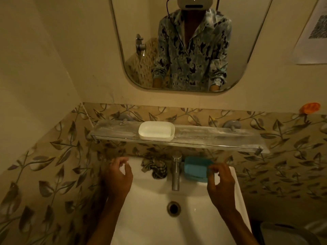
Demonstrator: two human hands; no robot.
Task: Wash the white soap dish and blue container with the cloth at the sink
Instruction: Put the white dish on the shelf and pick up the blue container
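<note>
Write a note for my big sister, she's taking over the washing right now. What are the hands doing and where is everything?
Left hand: empty, fingers loosely curled, over the sink's back left ledge.
Right hand: open, fingertips at the near right edge of the blue container; not yet gripping it, as far as can be seen.
White soap dish: on the glass shelf above the tap.
Blue container: on the sink ledge, right of the tap.
Cloth: bunched on the ledge, left of the tap.
Done: nothing visibly washed; no water seen running.
Left: wash both items with the cloth.
</note>
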